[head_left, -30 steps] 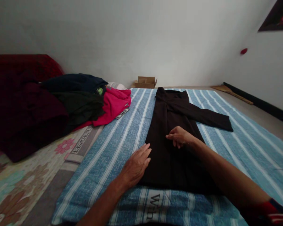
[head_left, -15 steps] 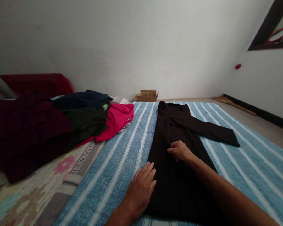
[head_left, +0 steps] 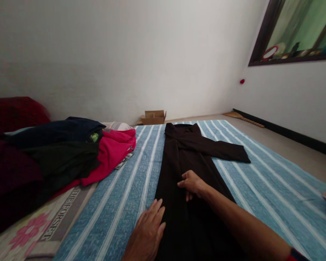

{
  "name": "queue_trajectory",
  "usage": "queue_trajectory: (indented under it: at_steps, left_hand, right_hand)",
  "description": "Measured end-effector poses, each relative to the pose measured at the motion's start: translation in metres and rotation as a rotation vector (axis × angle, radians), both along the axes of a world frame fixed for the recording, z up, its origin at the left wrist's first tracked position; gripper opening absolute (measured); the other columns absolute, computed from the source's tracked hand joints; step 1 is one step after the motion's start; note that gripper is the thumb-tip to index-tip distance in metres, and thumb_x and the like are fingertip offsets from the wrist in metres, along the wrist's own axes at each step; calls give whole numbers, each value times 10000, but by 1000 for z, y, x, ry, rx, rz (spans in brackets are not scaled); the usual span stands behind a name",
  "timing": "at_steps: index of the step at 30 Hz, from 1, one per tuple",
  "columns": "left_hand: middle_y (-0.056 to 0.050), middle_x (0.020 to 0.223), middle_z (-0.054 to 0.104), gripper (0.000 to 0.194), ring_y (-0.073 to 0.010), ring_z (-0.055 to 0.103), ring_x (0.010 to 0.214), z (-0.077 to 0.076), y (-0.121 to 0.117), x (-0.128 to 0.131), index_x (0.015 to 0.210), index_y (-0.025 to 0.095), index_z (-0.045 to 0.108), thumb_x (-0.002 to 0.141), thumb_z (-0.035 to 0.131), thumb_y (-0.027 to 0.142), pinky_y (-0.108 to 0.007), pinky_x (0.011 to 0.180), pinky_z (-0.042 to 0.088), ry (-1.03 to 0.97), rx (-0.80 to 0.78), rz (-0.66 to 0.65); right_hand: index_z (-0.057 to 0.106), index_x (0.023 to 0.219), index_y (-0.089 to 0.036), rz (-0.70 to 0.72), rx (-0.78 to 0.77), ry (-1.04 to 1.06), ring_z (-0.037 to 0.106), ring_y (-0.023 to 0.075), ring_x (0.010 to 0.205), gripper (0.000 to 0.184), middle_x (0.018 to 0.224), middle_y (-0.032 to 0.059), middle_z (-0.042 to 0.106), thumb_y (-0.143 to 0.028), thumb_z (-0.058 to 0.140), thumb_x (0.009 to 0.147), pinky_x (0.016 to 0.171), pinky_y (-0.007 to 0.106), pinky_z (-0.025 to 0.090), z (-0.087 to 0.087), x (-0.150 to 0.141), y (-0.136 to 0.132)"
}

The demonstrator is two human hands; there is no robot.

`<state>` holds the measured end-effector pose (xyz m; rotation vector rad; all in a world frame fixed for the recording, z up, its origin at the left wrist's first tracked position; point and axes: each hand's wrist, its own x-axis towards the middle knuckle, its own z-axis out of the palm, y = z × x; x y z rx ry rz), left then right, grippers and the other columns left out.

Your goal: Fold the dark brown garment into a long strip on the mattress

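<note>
A dark brown long-sleeved garment [head_left: 168,170] lies stretched lengthwise on the blue striped bed cover, its collar end far from me. One sleeve [head_left: 222,150] crosses the upper part and sticks out to the right. At the garment's left edge my left hand [head_left: 148,228] rests flat and open, fingertips on the cloth. My right hand [head_left: 194,183] is over the garment's middle with its fingers curled in a pinch at the fabric. The exact grip is partly hidden under the fingers. The garment's near end runs out of view below.
To the left is a heap of clothes with a pink garment [head_left: 108,156], a dark green one [head_left: 67,159] and a navy one [head_left: 62,130]. Beneath lies a floral sheet [head_left: 32,232]. A cardboard box [head_left: 153,117] stands by the wall, and a window [head_left: 296,32] is upper right.
The view has turned to the right, so everything sits further left and more of the window shows. Both hands keep about the same places on the garment.
</note>
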<state>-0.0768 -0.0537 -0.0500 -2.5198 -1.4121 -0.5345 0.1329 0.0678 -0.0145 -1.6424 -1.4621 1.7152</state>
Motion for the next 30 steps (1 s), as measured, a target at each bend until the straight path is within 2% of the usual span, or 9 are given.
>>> queue_trajectory:
  at_steps: [5,10,12,15,18,22,26,29,30]
  left_hand:
    - [-60,1366,500,434,-226,497,1219,-2,-3,3,1285,229,488,854,445,207,-373,919,500,69,-1,0]
    - [-67,1377,482,470,-253,496,1219,-3,-6,1,1291,255,478,822,494,222,-406,912,506,121,-78,8]
    - [-80,1362,495,475,-265,507,1207,2,-6,0,1278,257,488,805,519,233,-426,909,510,129,-126,-1]
    - [-87,1346,514,441,-268,513,1200,17,4,3,1225,259,525,785,538,228,-448,935,492,99,-192,-14]
    - [-101,1355,504,375,-245,469,1244,39,35,18,1197,216,542,830,469,191,-436,992,445,19,-216,33]
    - [-158,1378,460,368,-241,391,1301,53,105,47,1213,110,512,870,387,160,-411,1053,372,-76,-234,114]
    - [-153,1395,435,345,-222,360,1320,42,175,69,1186,108,509,882,348,134,-377,1073,334,-161,-221,217]
    - [-175,1391,435,358,-219,361,1320,24,203,75,1213,85,488,887,347,126,-375,1077,324,-219,-231,279]
    - [-185,1388,436,365,-225,361,1319,18,207,76,1224,74,483,891,346,133,-381,1077,325,-226,-234,282]
  right_hand:
    - [493,920,-126,-13,74,-64,517,140,296,133,390,-78,471,-153,556,806,257,155,315,-6,1,3]
    - [479,945,-117,25,85,-79,516,160,294,179,364,-70,473,-112,537,775,241,173,323,-3,1,1]
    - [477,968,-105,35,83,-71,530,167,310,195,353,-72,459,-113,526,779,242,171,322,-3,0,-1]
    - [449,1052,-83,37,76,-62,551,175,335,278,374,-69,475,-122,518,786,243,170,319,-4,1,-2]
    - [389,1147,-72,41,72,-58,563,174,349,375,415,-62,514,-135,512,798,255,170,333,-6,1,-2]
    - [413,1098,-70,56,61,-65,551,176,332,316,409,-64,496,-122,498,798,249,178,325,-7,-2,-1]
    - [429,1038,-88,37,29,-65,532,164,312,253,458,-65,495,-112,476,790,247,194,316,-10,-6,-2]
    - [426,1078,-103,69,17,-91,557,166,348,271,533,-36,544,-149,455,812,286,212,336,-4,-4,-7]
    - [453,1065,-117,105,62,-143,576,167,385,253,568,-13,572,-175,466,819,319,217,349,2,-1,-8]
